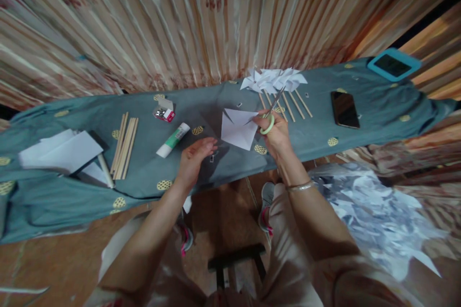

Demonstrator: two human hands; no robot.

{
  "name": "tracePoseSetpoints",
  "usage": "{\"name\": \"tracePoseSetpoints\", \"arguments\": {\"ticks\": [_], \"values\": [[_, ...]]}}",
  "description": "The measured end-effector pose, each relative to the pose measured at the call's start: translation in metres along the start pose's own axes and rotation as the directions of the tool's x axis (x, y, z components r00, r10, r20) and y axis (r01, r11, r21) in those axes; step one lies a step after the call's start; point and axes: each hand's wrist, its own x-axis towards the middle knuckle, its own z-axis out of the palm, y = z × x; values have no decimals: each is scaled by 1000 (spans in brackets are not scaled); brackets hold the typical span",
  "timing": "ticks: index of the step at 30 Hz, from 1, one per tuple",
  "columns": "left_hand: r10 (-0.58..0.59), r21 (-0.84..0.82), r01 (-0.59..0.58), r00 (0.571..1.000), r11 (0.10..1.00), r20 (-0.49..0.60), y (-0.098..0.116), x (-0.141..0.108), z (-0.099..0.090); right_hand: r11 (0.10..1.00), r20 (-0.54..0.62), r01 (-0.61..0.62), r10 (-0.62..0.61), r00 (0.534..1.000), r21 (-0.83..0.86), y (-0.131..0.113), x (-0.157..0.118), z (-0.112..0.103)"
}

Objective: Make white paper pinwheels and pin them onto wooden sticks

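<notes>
A pair of scissors [276,100] with a pale green handle is clasped in the right hand [274,130], the blades angled up toward the far edge of the table [308,141]. A square of white paper [238,133] is touched at its right side by that hand's fingertips; whether it is pinched there cannot be told. By the left hand [196,156] nothing is grasped: its fingers are held apart from the paper, over the near edge, left of the square.

The square is seen near the middle of the near edge. Slits appear to have been cut inward from its two upper corners; at the lower corners none can be made out. It is flat, unfolded, plain and thin, with crisp edges.

Beyond it, at the far edge, a row of white paper pinwheels [274,80] is laid out, apparently finished, with wooden sticks [289,106] pointing toward the near edge. Toward the left end, a glue stick [173,140], an opened small box [164,112], a bundle of bare sticks [129,148] and some white sheets [59,151] are set out, seemingly unused as yet. Near the right end, a dark phone [345,109] is placed.
</notes>
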Motion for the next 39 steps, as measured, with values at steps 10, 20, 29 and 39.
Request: {"name": "tracePoseSetpoints", "arguments": {"ticks": [10, 20, 29, 39], "values": [[-124, -388, 135, 991, 912, 53, -14, -4, 22, 876, 41, -295, 303, 952, 381, -4, -8, 20], [-220, -562, 250, 968, 788, 122, -1, -3, 36, 852, 145, -374, 345, 927, 365, 6, -21, 40], [-183, -591, 136, 983, 795, -19, 8, 3, 27, 924, 151, -317, 289, 945, 213, 11, -29, 48], [-179, -604, 57, 973, 795, -145, 28, 15, -2, 931, 596, -173, 340, 727, -320, 8, -60, 40]]}}
